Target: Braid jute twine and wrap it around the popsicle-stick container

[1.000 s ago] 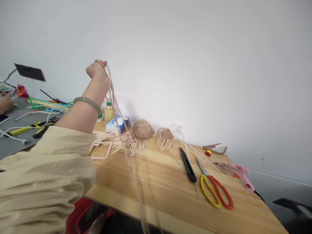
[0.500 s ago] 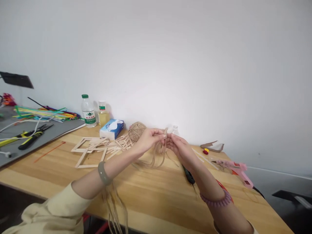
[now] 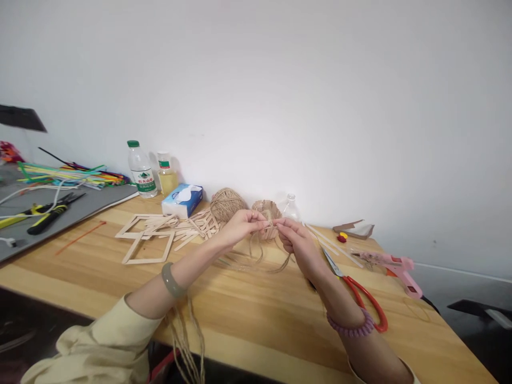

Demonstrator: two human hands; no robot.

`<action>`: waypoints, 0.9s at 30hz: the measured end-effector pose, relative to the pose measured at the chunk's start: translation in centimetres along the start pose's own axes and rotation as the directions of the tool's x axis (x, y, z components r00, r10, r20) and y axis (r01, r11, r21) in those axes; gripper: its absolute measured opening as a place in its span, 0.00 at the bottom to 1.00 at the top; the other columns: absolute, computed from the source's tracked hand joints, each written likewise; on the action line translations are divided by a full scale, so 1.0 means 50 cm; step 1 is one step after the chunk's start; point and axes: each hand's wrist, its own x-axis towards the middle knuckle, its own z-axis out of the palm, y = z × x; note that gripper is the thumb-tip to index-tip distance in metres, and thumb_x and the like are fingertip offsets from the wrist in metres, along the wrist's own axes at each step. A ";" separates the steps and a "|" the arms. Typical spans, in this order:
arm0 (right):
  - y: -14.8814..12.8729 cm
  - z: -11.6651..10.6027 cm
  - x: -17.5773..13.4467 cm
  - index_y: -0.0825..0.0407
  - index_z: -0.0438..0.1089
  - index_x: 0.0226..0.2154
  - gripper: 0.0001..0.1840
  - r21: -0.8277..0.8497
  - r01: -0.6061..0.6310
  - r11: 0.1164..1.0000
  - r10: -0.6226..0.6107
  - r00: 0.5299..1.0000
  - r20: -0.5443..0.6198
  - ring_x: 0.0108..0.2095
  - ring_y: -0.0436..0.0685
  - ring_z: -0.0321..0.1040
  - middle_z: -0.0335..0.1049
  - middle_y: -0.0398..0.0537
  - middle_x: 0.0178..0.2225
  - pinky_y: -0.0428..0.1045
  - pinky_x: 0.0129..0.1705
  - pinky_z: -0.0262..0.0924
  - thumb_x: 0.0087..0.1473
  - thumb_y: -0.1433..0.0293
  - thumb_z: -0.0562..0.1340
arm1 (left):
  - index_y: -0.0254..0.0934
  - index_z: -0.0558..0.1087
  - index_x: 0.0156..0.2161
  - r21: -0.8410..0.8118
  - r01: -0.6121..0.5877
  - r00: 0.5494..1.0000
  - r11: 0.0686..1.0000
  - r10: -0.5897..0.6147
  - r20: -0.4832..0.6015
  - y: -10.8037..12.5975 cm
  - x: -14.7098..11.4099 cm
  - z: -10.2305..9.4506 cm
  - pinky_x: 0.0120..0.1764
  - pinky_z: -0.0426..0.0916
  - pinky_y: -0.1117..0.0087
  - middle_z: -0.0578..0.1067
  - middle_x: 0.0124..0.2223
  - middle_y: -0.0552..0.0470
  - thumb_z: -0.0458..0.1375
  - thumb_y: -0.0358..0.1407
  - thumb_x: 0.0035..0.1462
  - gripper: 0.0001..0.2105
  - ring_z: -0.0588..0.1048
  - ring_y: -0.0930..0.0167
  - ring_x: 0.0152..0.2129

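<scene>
My left hand (image 3: 245, 226) pinches strands of jute twine (image 3: 256, 255) between thumb and fingers above the middle of the table. Close beside it, my right hand (image 3: 295, 238) is closed in a pinch on the same twine, with its fingertips almost meeting the left ones. Loops of the strands droop below both hands, and a bundle of long ends (image 3: 184, 341) hangs over the table's front edge under my left forearm. Behind the hands sit a ball of jute twine (image 3: 227, 204) and a brown, ridged round piece (image 3: 262, 207), partly covered by my fingers.
Wooden stick frames (image 3: 146, 261) and loose craft sticks lie left, near a tissue pack (image 3: 182, 201) and two bottles (image 3: 142, 176). Red-handled scissors (image 3: 366, 298) lie by my right forearm, with a pink glue gun (image 3: 394, 265) beyond. Pliers (image 3: 50, 216) rest on a grey mat at far left.
My right hand's fingers have curled from a looser reach into a pinch, and the twine strands have dropped lower. The view has shifted slightly, uncovering the scissors and the ridged round piece.
</scene>
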 end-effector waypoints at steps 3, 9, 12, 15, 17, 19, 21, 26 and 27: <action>0.001 0.006 -0.003 0.52 0.65 0.28 0.11 -0.073 0.055 0.996 -0.054 0.998 0.018 0.17 0.45 0.38 0.43 0.34 0.17 0.44 0.18 0.33 0.48 0.61 0.57 | 0.32 0.69 0.24 0.033 -0.028 1.000 0.999 0.029 -0.005 -0.003 -0.004 -0.004 0.31 0.57 0.74 0.68 0.22 0.55 0.57 0.35 0.47 0.08 0.65 0.76 0.23; 0.016 0.003 0.001 0.53 0.63 0.26 0.14 -0.198 0.074 0.977 -0.061 0.995 0.074 0.17 0.45 0.39 0.46 0.35 0.17 0.45 0.18 0.35 0.49 0.58 0.57 | 0.32 0.71 0.26 0.179 -0.118 0.992 0.977 0.123 -0.015 -0.018 -0.007 -0.008 0.30 0.58 0.74 0.70 0.24 0.54 0.57 0.36 0.47 0.07 0.66 0.75 0.24; 0.021 -0.001 -0.001 0.53 0.63 0.26 0.14 -0.222 0.065 0.973 -0.051 0.996 0.068 0.17 0.45 0.38 0.46 0.35 0.17 0.45 0.19 0.34 0.49 0.59 0.57 | 0.33 0.73 0.27 0.282 -0.122 0.986 0.952 0.148 -0.071 -0.021 -0.007 -0.011 0.30 0.58 0.74 0.72 0.26 0.53 0.59 0.37 0.45 0.08 0.67 0.74 0.25; 0.020 -0.003 -0.005 0.53 0.62 0.24 0.13 -0.215 0.071 0.974 -0.057 0.996 0.070 0.16 0.45 0.38 0.46 0.34 0.16 0.45 0.19 0.34 0.49 0.59 0.57 | 0.32 0.73 0.27 0.240 -0.083 0.993 0.967 0.100 -0.060 -0.016 -0.007 -0.016 0.29 0.58 0.74 0.72 0.25 0.53 0.60 0.37 0.43 0.09 0.67 0.74 0.24; 0.017 -0.002 -0.009 0.52 0.62 0.23 0.13 -0.196 0.088 0.977 -0.075 0.994 0.073 0.17 0.45 0.39 0.46 0.35 0.16 0.45 0.19 0.35 0.49 0.60 0.57 | 0.31 0.73 0.27 0.129 -0.029 1.000 0.991 0.029 0.002 -0.009 -0.009 -0.018 0.27 0.57 0.75 0.71 0.24 0.54 0.60 0.36 0.42 0.08 0.66 0.76 0.22; 0.015 0.001 -0.013 0.52 0.62 0.23 0.13 -0.182 0.110 0.977 -0.099 0.993 0.069 0.17 0.45 0.40 0.46 0.35 0.16 0.45 0.19 0.36 0.49 0.60 0.57 | 0.31 0.73 0.26 0.008 0.052 0.997 0.999 -0.052 0.056 -0.003 -0.012 -0.020 0.25 0.55 0.75 0.70 0.23 0.54 0.61 0.34 0.42 0.07 0.63 0.78 0.20; 0.013 0.005 -0.016 0.52 0.62 0.23 0.13 -0.176 0.137 0.975 -0.128 0.990 0.061 0.18 0.46 0.41 0.47 0.35 0.16 0.45 0.20 0.37 0.50 0.60 0.57 | 0.31 0.73 0.24 -0.102 0.133 0.987 0.986 -0.123 0.100 0.003 -0.016 -0.021 0.23 0.53 0.76 0.67 0.20 0.56 0.61 0.33 0.41 0.06 0.61 0.80 0.17; 0.017 0.014 -0.019 0.52 0.64 0.25 0.12 -0.147 0.188 0.971 -0.180 0.982 0.064 0.20 0.47 0.49 0.57 0.40 0.20 0.45 0.22 0.43 0.51 0.61 0.56 | 0.31 0.73 0.22 -0.237 0.222 0.963 0.946 -0.175 0.206 0.013 -0.022 -0.018 0.20 0.50 0.75 0.65 0.18 0.56 0.62 0.31 0.38 0.04 0.57 0.81 0.14; 0.019 0.016 -0.018 0.52 0.64 0.25 0.12 -0.142 0.197 0.970 -0.190 0.980 0.062 0.22 0.48 0.51 0.58 0.41 0.22 0.45 0.23 0.45 0.51 0.61 0.56 | 0.31 0.73 0.22 -0.224 0.216 0.962 0.950 -0.169 0.213 0.013 -0.022 -0.017 0.20 0.51 0.75 0.66 0.18 0.56 0.62 0.31 0.37 0.04 0.57 0.81 0.14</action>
